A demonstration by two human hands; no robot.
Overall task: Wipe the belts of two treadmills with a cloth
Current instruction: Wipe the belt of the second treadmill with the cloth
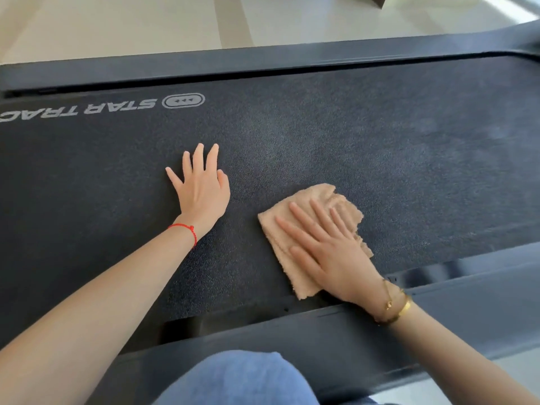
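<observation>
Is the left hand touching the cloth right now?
Apart. The head view shows the left hand flat on the belt, with bare belt between it and the cloth under the right hand.

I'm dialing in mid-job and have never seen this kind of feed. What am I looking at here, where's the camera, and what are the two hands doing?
There is one picture, from a camera worn on the person's head, looking forward and down. The wide dark textured surface is a treadmill belt, seen from its side, with grey side rails along both edges. The left hand rests flat on the bare belt, fingers spread. The right hand presses flat on a folded tan cloth lying on the belt near the closer rail; nothing is gripped. The blue shape at the bottom is the person's knee.
</observation>
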